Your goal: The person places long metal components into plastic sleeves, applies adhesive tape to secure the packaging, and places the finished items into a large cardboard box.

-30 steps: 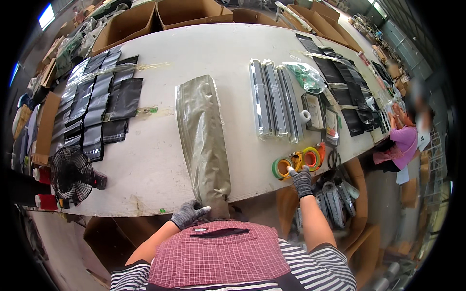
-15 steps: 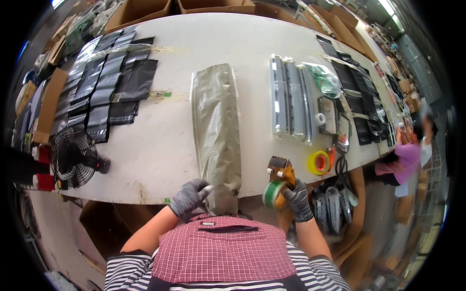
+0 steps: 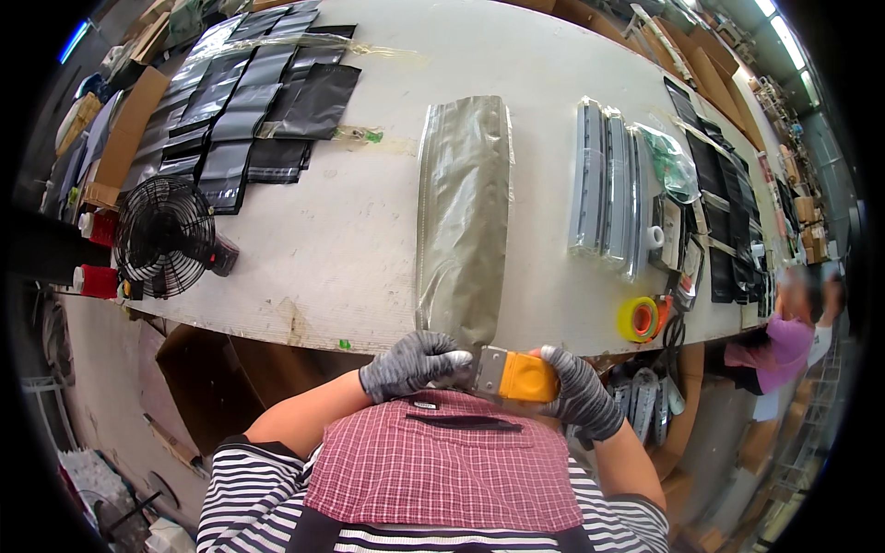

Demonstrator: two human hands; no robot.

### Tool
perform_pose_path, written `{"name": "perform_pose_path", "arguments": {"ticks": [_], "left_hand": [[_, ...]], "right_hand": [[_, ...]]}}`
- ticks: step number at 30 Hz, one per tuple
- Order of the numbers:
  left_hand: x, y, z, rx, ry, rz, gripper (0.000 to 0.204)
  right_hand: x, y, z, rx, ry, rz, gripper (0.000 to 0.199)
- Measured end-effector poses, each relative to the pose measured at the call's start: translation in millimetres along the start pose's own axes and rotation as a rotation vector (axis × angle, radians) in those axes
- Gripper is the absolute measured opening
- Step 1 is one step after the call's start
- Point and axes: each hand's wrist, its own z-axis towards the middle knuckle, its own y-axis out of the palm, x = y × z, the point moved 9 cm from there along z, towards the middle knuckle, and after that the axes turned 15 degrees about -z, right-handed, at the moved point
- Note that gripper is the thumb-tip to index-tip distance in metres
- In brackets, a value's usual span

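Note:
A long grey-green plastic bag point(image 3: 466, 203) lies lengthwise on the white table point(image 3: 304, 249), its near end reaching past the front edge toward my apron. My left hand point(image 3: 415, 362), in a grey knit glove, is closed on that near end, thumb and fingers together; the glove hides part of the bag. In my gloved right hand point(image 3: 585, 396) is a tape dispenser point(image 3: 527, 377), with an orange-yellow body and a metal plate. The plate touches or almost touches the bag's end beside my left fingertips. The dispenser's tape roll is out of sight.
Black plastic bags point(image 3: 244, 111) lie layered at the left, near a black fan point(image 3: 166, 235). Wrapped grey bundles point(image 3: 604, 184), a yellow tape roll point(image 3: 638, 319) and scissors point(image 3: 676, 332) lie to the right. A co-worker point(image 3: 779, 346) is at the far right.
My right hand has brought the tape dispenser leftward to the bag's near end and turned it, so the green roll no longer shows. My left hand has closed on that end. The view has shifted.

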Motion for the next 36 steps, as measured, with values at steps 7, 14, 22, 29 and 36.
{"name": "perform_pose_path", "arguments": {"ticks": [7,14,22,29,36], "left_hand": [[-70,-108,-10,0.475,-0.169,0.523,0.042],[-32,-111,-3,0.54,0.18,1.017,0.041],[-103,-32,43,0.119,-0.416,0.353,0.053],[-143,4,55,-0.043,-0.288,0.321,0.058],[-23,55,71,-0.317,-0.037,1.518,0.039]], "right_hand": [[84,23,-42,-0.218,0.197,-0.561,0.076],[99,49,-28,-0.331,0.277,-0.618,0.072],[98,65,-32,-0.398,0.322,-0.604,0.07],[135,81,-99,-0.442,0.424,-0.427,0.071],[216,204,-156,-0.285,0.799,-0.139,0.068]]}}
